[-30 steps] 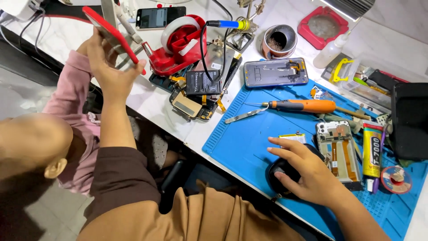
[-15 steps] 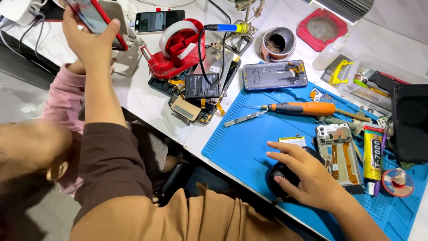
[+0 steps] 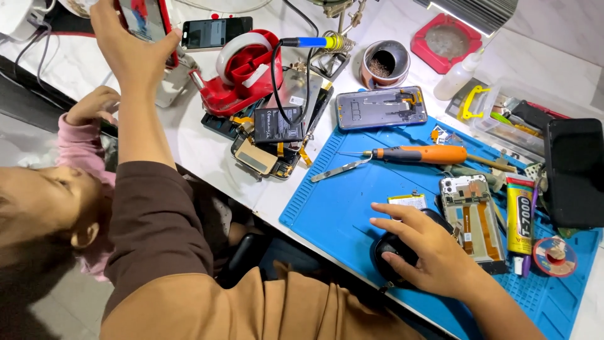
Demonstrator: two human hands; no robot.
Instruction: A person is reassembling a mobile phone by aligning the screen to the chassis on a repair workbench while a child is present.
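Note:
My left hand (image 3: 129,53) is raised at the far left of the white table and grips a red-edged phone (image 3: 148,19), its screen facing me. My right hand (image 3: 428,252) rests on a round black object (image 3: 393,255) at the front edge of the blue work mat (image 3: 340,208), fingers spread over it. Just beyond that hand lie a small yellow-topped part (image 3: 408,200) and an opened phone (image 3: 472,217) showing its insides.
A person in a pink sleeve (image 3: 75,148) leans at the table's left edge. A red tape dispenser (image 3: 242,69), dismantled phones (image 3: 270,135), blue phone frame (image 3: 380,108), orange screwdriver (image 3: 418,154), tweezers (image 3: 336,170), glue tube (image 3: 520,214), black phone (image 3: 576,170) lie around.
My left hand has carried the red-edged phone up and to the left, turning its screen towards me. My right hand has stayed on the round black object.

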